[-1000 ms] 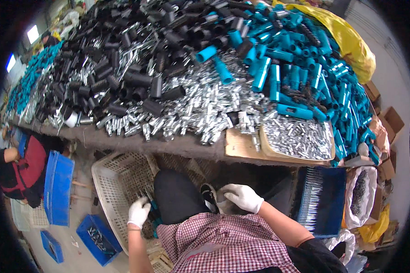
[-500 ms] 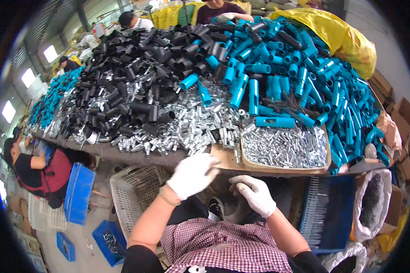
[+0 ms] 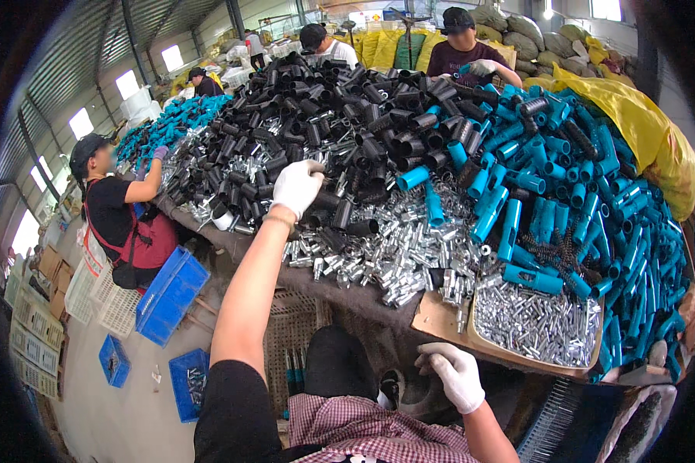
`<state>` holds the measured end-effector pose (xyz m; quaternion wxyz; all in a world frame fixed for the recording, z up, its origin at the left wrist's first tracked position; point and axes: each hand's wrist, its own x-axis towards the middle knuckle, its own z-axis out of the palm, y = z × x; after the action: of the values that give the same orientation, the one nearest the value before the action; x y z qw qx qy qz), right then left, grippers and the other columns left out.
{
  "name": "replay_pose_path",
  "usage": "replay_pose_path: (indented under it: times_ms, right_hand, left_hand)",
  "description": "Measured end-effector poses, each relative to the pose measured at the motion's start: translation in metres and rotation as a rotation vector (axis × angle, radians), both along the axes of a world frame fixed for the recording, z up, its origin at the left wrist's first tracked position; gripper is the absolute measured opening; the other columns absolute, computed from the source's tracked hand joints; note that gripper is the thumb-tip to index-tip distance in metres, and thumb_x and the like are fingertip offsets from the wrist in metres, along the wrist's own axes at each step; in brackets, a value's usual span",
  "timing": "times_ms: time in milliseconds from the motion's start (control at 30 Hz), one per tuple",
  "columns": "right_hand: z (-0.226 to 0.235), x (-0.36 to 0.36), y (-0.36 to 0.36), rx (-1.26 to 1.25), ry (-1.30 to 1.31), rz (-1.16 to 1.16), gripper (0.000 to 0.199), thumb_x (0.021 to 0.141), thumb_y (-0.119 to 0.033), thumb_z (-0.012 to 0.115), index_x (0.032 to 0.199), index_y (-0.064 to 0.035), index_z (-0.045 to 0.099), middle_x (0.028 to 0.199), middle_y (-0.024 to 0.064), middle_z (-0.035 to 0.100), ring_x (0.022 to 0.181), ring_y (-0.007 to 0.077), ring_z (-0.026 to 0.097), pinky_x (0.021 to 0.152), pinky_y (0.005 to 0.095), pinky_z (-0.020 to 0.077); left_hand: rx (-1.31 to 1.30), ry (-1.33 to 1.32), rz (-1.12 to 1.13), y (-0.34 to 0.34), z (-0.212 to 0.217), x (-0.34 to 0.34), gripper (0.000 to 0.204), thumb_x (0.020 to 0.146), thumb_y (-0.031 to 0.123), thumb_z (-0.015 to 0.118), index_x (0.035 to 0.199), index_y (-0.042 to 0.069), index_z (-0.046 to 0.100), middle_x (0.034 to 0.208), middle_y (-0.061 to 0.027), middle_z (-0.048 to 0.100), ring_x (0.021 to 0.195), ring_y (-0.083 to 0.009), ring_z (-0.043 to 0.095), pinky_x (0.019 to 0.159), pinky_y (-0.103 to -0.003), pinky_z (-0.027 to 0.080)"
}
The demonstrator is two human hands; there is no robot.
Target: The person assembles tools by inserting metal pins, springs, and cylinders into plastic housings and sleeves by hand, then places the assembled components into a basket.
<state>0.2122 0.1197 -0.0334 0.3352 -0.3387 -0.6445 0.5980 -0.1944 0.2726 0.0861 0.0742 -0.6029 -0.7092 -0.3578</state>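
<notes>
My left hand [image 3: 299,187], in a white glove, reaches out over the heap of black ribbed tubes [image 3: 336,166]. Its fingers are stretched forward and a little bent, and nothing shows in them. Just short of the table's front edge, my right hand [image 3: 453,376], also gloved in white, hangs with loosely curled fingers apart and holds nothing visible. Nearest to it are a brown cardboard piece [image 3: 438,315] and a shallow tray [image 3: 599,343] of small silver pins. Loose silver metal fittings [image 3: 378,247] lie between the black tubes and the tray.
Teal tubes [image 3: 510,228] are piled at the right beside a yellow sack [image 3: 656,147]. Co-workers stand at the far side, and one [image 3: 120,208] works at the left. Blue crates [image 3: 171,297] and a beige basket [image 3: 286,339] stand below the table edge.
My left hand has moved from the table's front edge forward onto the black tubes. My right hand stays near the edge. The view has tilted up and shifted left.
</notes>
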Motion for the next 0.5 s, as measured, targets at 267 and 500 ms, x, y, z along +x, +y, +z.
replay_pose_path:
  times_ms: [267,500]
  right_hand:
    - [0.011,-0.019,-0.002,-0.002,-0.143,0.05,0.028,0.093,-0.015,0.054,0.114,-0.0002,0.066,0.103,0.0106,0.07,0.093,0.0156,0.063,0.089,0.0292,0.0476]
    - [0.008,-0.047,-0.005,-0.026,-0.121,0.162,0.031,0.096,-0.021,0.055,0.117,-0.0003,0.065,0.103,0.0113,0.069,0.093,0.0159,0.062,0.087,0.0298,0.0487]
  left_hand:
    - [-0.453,0.261,0.132,0.088,-0.013,0.011,0.032,0.081,0.021,0.06,0.108,0.009,0.071,0.111,-0.0183,0.068,0.105,-0.0349,0.065,0.091,-0.042,0.052]
    - [-0.434,0.152,0.187,0.11,-0.013,0.005,0.045,0.079,0.016,0.058,0.124,0.009,0.064,0.125,-0.0185,0.063,0.114,-0.0341,0.061,0.1,-0.04,0.047]
